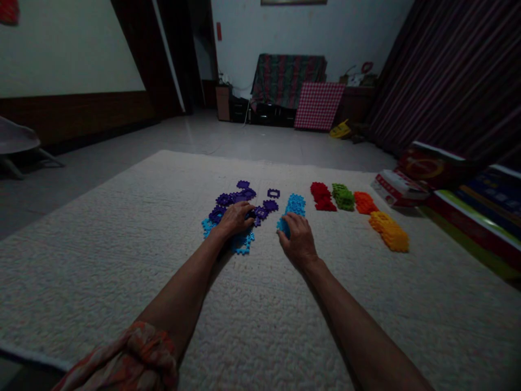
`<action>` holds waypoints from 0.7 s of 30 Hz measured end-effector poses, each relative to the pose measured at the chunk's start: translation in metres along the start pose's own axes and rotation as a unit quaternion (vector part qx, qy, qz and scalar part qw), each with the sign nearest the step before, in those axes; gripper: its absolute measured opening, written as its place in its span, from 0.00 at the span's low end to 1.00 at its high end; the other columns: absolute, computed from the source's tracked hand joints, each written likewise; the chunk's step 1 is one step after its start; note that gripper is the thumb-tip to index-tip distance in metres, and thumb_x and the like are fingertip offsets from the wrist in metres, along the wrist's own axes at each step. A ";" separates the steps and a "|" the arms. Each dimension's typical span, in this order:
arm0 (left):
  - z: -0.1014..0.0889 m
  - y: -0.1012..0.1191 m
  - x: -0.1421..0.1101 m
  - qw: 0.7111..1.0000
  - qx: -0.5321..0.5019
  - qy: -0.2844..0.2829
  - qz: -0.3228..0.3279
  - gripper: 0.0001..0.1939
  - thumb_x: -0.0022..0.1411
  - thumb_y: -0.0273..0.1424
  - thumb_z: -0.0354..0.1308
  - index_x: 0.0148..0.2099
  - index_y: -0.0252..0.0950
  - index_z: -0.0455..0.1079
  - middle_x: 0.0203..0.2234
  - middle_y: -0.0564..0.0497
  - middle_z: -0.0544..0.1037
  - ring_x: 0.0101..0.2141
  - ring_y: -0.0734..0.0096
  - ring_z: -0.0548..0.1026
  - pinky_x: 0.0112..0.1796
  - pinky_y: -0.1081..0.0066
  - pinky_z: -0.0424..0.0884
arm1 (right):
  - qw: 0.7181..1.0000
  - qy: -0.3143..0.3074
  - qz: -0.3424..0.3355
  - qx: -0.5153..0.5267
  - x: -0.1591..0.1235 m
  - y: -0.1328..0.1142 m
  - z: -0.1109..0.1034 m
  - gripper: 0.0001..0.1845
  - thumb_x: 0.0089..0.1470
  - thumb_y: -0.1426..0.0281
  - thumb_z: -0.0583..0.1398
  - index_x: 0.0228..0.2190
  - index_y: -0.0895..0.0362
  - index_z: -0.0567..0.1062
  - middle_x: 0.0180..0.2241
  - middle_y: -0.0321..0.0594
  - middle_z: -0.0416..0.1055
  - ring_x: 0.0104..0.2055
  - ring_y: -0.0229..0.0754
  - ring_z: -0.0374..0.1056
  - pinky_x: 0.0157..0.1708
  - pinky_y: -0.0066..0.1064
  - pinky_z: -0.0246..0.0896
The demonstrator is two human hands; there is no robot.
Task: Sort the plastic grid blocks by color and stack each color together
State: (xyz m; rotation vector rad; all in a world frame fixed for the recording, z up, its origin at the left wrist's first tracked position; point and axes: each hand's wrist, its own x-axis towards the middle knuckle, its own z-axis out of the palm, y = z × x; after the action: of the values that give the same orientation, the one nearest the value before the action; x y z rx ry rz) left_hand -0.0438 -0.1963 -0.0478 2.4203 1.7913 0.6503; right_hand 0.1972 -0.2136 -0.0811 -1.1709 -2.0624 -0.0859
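My left hand point(238, 218) rests over a loose pile of notched plastic building tiles, its fingers curled down. Purple tiles point(225, 199) lie around its far side, and light-blue tiles point(243, 244) stick out below it. Whatever those fingers grip is hidden. To the right, my right hand point(299, 239) has thumb and fingers closed on light-blue tiles at the near end of a light-blue row point(296, 203). Between the hands lie more purple pieces, including a square purple frame point(274, 193) apart from the rest.
Right of my hands are groups of red tiles point(321, 196), green tiles point(343, 196), orange tiles point(365, 203) and yellow tiles point(389, 232). Boxes point(401, 188) stand at the right edge of the cream quilted mat point(122, 217). A covered cabinet stands by the far wall.
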 end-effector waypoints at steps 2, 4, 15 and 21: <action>-0.001 0.000 0.001 1.000 -0.026 0.014 -0.004 0.22 0.59 0.30 0.63 0.56 0.36 0.74 0.56 0.40 0.75 0.55 0.56 0.75 0.57 0.61 0.69 | 1.000 -0.013 0.000 -0.027 0.001 0.003 -0.004 0.21 0.54 0.69 0.60 0.51 0.58 0.73 0.55 0.53 0.70 0.57 0.57 0.61 0.57 0.50 0.57; -0.005 -0.003 0.003 0.997 -0.066 0.044 -0.014 0.20 0.58 0.30 0.63 0.54 0.35 0.76 0.55 0.41 0.76 0.54 0.57 0.75 0.57 0.61 0.70 | 0.998 -0.013 0.003 -0.053 0.002 0.006 -0.006 0.24 0.54 0.67 0.60 0.52 0.58 0.72 0.57 0.54 0.69 0.60 0.60 0.59 0.57 0.53 0.55; -0.044 -0.070 -0.009 0.948 -0.134 0.102 -0.269 0.17 0.62 0.29 0.56 0.51 0.34 0.78 0.46 0.40 0.82 0.48 0.54 0.79 0.52 0.57 0.72 | 0.997 -0.043 -0.016 -0.055 0.018 0.046 0.006 0.20 0.57 0.62 0.58 0.48 0.58 0.75 0.56 0.53 0.70 0.58 0.60 0.61 0.52 0.53 0.60; -0.034 -0.052 -0.016 0.983 -0.082 0.005 -0.165 0.26 0.57 0.38 0.66 0.57 0.40 0.74 0.57 0.40 0.75 0.58 0.50 0.72 0.58 0.54 0.67 | 0.997 0.028 -0.063 -0.041 0.021 0.027 0.002 0.19 0.56 0.63 0.60 0.47 0.59 0.74 0.53 0.53 0.73 0.58 0.61 0.64 0.57 0.58 0.53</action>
State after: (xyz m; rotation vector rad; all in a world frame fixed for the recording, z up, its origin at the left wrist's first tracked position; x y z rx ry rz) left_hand -0.1069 -0.2012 -0.0372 1.9582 1.9904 0.7381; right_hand 0.2099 -0.1824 -0.0774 -1.0736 -2.0982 -0.2631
